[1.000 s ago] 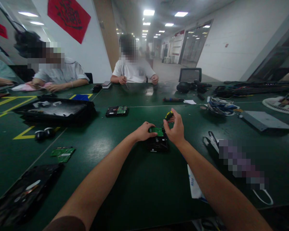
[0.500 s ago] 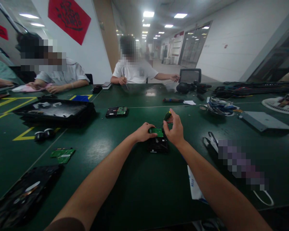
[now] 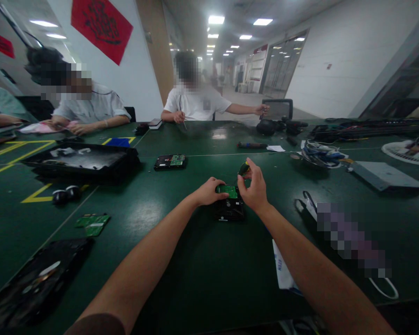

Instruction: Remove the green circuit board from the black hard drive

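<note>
A black hard drive (image 3: 229, 210) with a green circuit board (image 3: 229, 190) on top lies on the dark green table, straight ahead. My left hand (image 3: 209, 192) rests on the drive's left edge, fingers curled over the board, holding it down. My right hand (image 3: 254, 188) is pinched round a small screwdriver (image 3: 243, 168) with a dark and yellow handle, held upright over the drive's right corner. The screwdriver's tip is hidden behind my fingers.
A second hard drive (image 3: 170, 161) lies farther back. A black tray (image 3: 80, 159) sits at left, loose green boards (image 3: 91, 223) nearer. A cable bundle (image 3: 319, 153) and grey box (image 3: 382, 175) are at right. A white paper (image 3: 282, 268) lies under my right forearm. Two people sit across the table.
My hands have stayed almost still on the drive. The person across the table has stretched an arm out to the right, towards the black gear there.
</note>
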